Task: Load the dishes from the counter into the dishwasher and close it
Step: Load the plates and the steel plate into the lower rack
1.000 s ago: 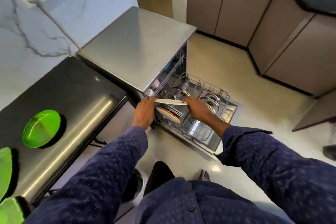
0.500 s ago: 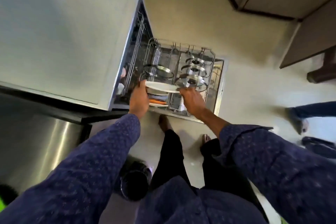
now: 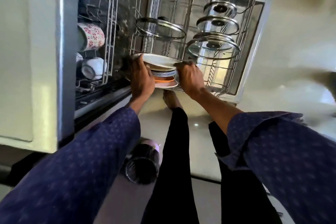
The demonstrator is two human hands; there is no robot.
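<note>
The person held a white plate [image 3: 160, 61] by its two edges over the lower rack [image 3: 251, 29], which was pulled out of the dishwasher [image 3: 61, 60]. The left hand [image 3: 141, 78] gripped the plate's left edge; the right hand [image 3: 190, 78] gripped its right edge. The plate sat at the rack's near-left corner, just above other plates [image 3: 164, 78] slotted there. Glass lids [image 3: 213, 47] stood along the rack's right side, with one lid [image 3: 161, 28] near its middle. Mugs [image 3: 92, 37] lay in the upper rack [image 3: 109, 42].
</note>
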